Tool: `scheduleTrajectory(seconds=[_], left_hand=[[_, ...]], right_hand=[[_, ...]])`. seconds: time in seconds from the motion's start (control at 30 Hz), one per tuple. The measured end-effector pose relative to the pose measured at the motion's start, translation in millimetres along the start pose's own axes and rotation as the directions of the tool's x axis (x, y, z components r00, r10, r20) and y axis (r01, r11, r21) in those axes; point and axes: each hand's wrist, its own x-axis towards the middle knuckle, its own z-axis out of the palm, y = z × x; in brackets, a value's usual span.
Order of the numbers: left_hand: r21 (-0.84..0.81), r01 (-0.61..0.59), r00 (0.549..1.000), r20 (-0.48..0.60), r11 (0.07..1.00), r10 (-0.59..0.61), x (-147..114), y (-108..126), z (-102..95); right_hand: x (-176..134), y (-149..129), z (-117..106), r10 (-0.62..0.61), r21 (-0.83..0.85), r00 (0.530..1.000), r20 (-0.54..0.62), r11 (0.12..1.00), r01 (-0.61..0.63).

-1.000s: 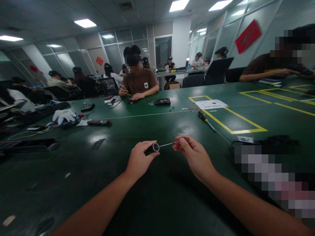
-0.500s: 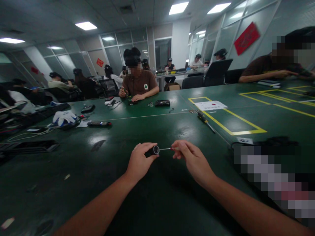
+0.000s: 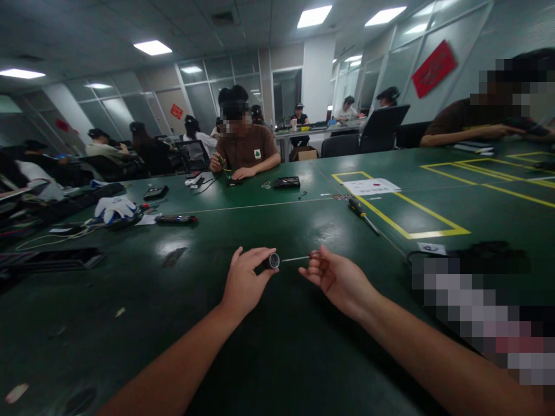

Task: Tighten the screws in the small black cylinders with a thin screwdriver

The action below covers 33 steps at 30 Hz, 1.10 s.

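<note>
My left hand (image 3: 249,280) is closed round a short black cylinder (image 3: 273,261) with a pale metallic ring at its end, perhaps a flashlight part. Its round open end faces right and toward me. My right hand (image 3: 340,277) grips a small screwdriver (image 3: 296,259) by its reddish handle, which the fingers largely cover. The thin metal shaft points left, its tip close to the cylinder's rim; whether it touches I cannot tell. Both hands are held above the green table (image 3: 277,358).
Beyond my right hand lies a yellow-and-black screwdriver (image 3: 363,215), near a white paper sheet (image 3: 372,186) and yellow tape. White gloves (image 3: 115,209), cables and a dark pen-shaped tool (image 3: 176,219) lie left. Across the table a co-worker (image 3: 246,144) sits; another sits at far right.
My right hand has turned, palm more toward me, and shifted slightly right with the screwdriver. The shaft now tilts up toward its handle. My left hand and the cylinder have barely moved.
</note>
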Motion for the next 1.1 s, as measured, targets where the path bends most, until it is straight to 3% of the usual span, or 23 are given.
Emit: scheduleTrajectory(seconds=[0.1,0.23,0.4,0.63,0.87,1.1], left_hand=[[0.000,0.012,1.000,-0.002,1.000,-0.012,1.4,-1.3,-0.5],[-0.020,0.029,1.000,0.007,0.999,-0.029,0.5,-0.8,-0.3],[-0.026,0.024,1.000,0.005,0.999,-0.024,-1.2,0.1,0.9],[-0.043,0.023,1.000,0.002,0.999,-0.023,-0.7,1.1,0.8],[-0.068,0.054,0.999,0.001,0.996,-0.054,0.2,4.0,-1.7],[-0.085,0.056,0.998,0.011,0.995,-0.055,-0.3,6.0,-2.2]], right_hand=[[-0.7,-3.6,0.6,-0.064,0.042,0.998,0.006,0.997,0.064],[-4.7,-0.1,1.8,-0.252,-0.105,0.967,0.028,0.962,0.253],[-4.6,6.3,1.4,-0.387,-0.268,0.921,0.048,0.883,0.385],[-9.0,4.6,3.2,-0.422,-0.404,0.898,0.121,0.806,0.433],[-15.5,-1.4,5.4,-0.467,-0.579,0.857,0.219,0.644,0.500],[-21.1,-4.2,11.8,-0.493,-0.589,0.855,0.162,0.647,0.485]])
